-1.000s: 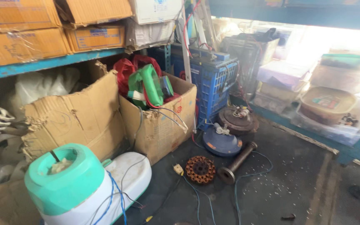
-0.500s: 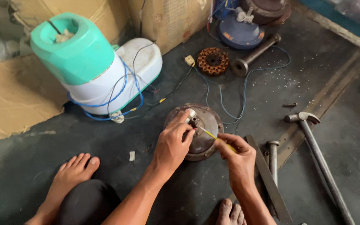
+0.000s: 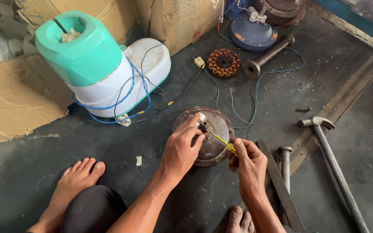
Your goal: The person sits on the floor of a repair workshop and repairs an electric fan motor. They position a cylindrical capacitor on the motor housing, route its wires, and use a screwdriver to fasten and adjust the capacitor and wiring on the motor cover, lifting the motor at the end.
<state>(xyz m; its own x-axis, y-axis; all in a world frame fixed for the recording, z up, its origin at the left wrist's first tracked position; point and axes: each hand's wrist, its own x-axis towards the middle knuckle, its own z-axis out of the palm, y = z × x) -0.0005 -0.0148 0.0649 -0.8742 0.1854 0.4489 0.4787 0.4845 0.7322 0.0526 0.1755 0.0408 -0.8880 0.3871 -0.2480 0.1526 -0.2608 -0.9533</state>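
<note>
At the far left a flat piece of cardboard (image 3: 18, 97) lies on the dark floor (image 3: 109, 142), and a bare foot (image 3: 76, 179) rests below it. Next comes a white machine with a green top (image 3: 96, 64), with blue and black wires (image 3: 130, 97) looped around it. In the middle sits a round brown metal motor case (image 3: 214, 144), flat on the floor, right in front of the person. The left hand (image 3: 182, 149) lies on top of the case, its fingers curled around the small silver shaft (image 3: 201, 123) that sticks up in the center. The right hand (image 3: 249, 162) is just beside the case on its right side and pinches a thin yellow screwdriver (image 3: 221, 141). The long tool slants up and left, from the right hand toward the shaft, and its tip is right by the left fingers. The left hand is nearer to the shaft. Behind the case lie a copper coil ring (image 3: 224, 63), a blue round part (image 3: 252, 32) and a gray pipe (image 3: 268, 56). To the right lie a flat metal bar (image 3: 281, 185) and a hammer (image 3: 331, 162).
</note>
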